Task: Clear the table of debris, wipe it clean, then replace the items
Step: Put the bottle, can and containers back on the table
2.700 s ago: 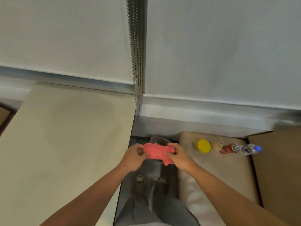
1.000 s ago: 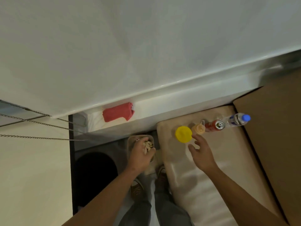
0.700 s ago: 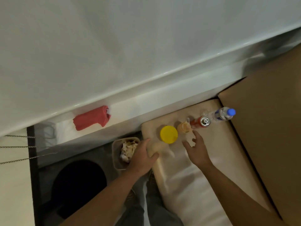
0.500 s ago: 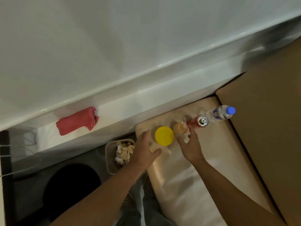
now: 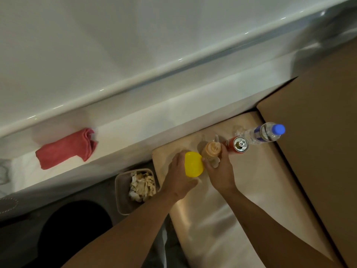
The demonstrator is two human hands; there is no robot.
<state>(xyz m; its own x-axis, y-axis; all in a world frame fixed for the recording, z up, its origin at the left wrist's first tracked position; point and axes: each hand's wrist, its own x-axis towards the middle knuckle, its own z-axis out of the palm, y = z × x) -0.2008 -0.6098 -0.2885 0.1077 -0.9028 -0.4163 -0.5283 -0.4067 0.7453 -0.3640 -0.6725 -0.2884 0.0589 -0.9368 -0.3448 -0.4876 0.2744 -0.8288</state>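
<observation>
Reaching over a padded beige surface [image 5: 222, 219], the person's left hand [image 5: 179, 176] is curling its fingers around a yellow-lidded container [image 5: 193, 164], while the right hand [image 5: 220, 171] is gripping an orange sauce bottle [image 5: 210, 150] just beside it. A red drink can [image 5: 238, 145] and a blue-capped water bottle [image 5: 266, 132] are standing further along. A folded red cloth [image 5: 66, 148] is lying on the white ledge [image 5: 135, 130], and a small bin [image 5: 123, 190] of crumpled paper [image 5: 143, 186] is sitting below.

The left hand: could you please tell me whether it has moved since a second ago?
Yes. The left hand has left the small bin of crumpled paper and gone right onto the cushioned seat, where it now grips the yellow container.
</observation>
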